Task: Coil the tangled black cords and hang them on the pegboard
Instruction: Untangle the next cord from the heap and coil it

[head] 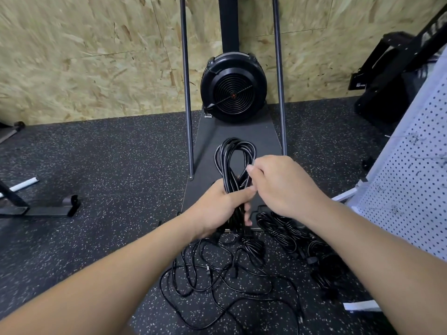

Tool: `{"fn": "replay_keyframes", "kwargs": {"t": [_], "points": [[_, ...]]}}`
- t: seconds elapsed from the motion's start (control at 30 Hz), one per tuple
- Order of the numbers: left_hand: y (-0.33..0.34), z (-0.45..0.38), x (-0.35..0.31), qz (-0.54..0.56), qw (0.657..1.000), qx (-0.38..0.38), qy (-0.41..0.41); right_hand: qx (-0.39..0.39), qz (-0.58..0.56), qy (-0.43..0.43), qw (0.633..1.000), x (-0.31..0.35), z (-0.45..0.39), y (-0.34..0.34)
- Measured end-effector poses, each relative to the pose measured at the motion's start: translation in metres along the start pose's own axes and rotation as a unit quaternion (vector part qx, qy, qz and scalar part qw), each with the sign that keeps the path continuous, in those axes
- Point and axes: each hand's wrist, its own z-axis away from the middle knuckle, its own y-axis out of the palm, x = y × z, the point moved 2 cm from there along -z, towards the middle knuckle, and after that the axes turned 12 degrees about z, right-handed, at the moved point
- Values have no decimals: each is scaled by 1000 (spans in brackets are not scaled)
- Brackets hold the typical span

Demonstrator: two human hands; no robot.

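Cords [225, 274] sprawl on speckled rubber floor [108, 165] below chipboard wall [84, 56].

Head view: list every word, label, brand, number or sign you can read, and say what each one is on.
No text can be read in this view.
Small white label on the black case at the right wall: too small and blurred to read.
Small reddish mark at the hub of the black fan: too small to make out.
White pegboard, coiled black cord, cords on the floor: no lettering visible.
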Motion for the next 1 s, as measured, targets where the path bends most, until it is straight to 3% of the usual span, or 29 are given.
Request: {"fn": "replay_keyframes", "kwargs": {"t": [0.17,0.3,0.43,0.57,0.7,0.87,1.0], "points": [[1,-3,-10,82,995,-38,29,29,-175,97,979,-8,1,6],[-5,-7,-24,130,987,-67,72,199,-259,45,944,-6,11,19],[-21,-12,-31,185,974,-106,73,349,-209,-12,913,-6,18,46],[-37,-12,-36,228,963,-123,70,376,-13,-104,921,-4,24,54],[-57,-10,-41,185,969,-148,75,337,-16,-77,938,-11,15,50],[-74,-5,-41,-77,981,-171,41,191,-116,-40,974,-11,-1,11],[-50,1,-35,-39,991,-120,-32,113,-245,-41,962,5,3,-10]]}}
